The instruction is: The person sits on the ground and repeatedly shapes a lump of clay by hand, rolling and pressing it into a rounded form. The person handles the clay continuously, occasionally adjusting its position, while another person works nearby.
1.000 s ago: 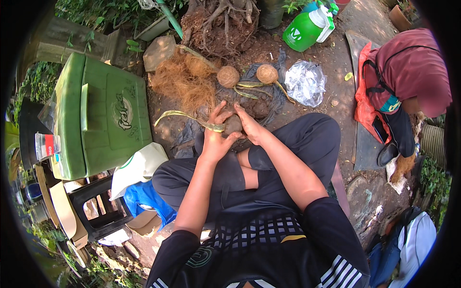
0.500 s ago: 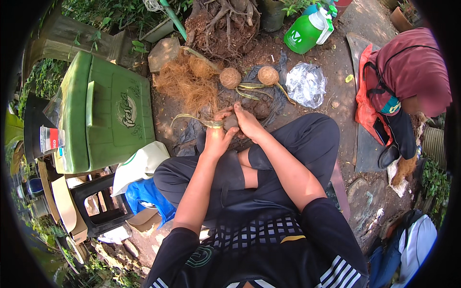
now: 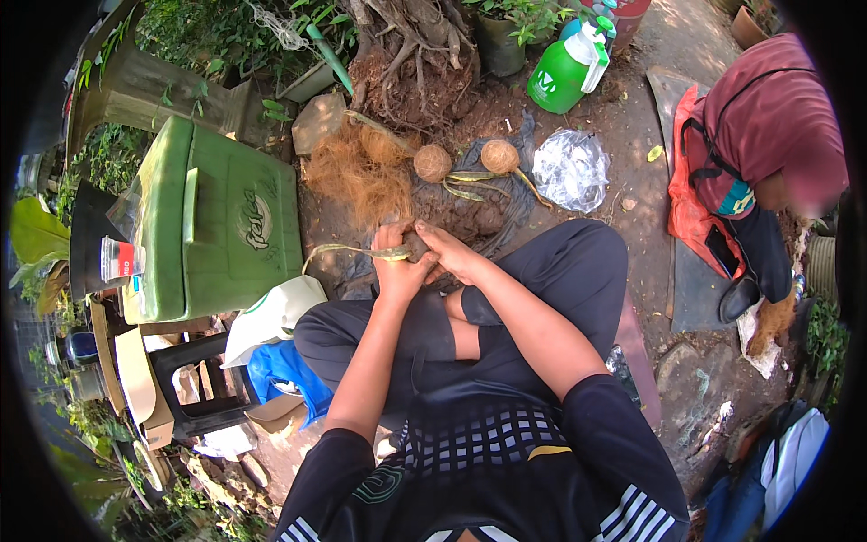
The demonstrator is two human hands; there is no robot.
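Observation:
Above my crossed legs, a dark clump of soil [image 3: 416, 245] sits between my two palms, mostly covered by fingers. My left hand [image 3: 394, 264] curls round its left side, and my right hand [image 3: 452, 254] presses on it from the right. A long yellow-edged green leaf [image 3: 336, 247] sticks out leftward past my left hand; where its base ends is hidden. Beyond my hands lie two fibre-wrapped balls, a left one [image 3: 433, 163] and a right one [image 3: 499, 156], with similar leaves [image 3: 468, 187] beside them. A loose heap of brown coconut fibre [image 3: 357, 181] lies to their left.
A clear plastic bag [image 3: 571, 170] lies right of the balls, with a green spray bottle [image 3: 564, 72] behind it. A rooted trunk [image 3: 411, 72] stands at the back. A green cooler box [image 3: 239, 217] is at left. Another person [image 3: 768, 135] sits at right.
My hands have shifted slightly and closed further round the soil clump, so less of it shows. The leaf has swung a little with them. The whole view has tilted slightly.

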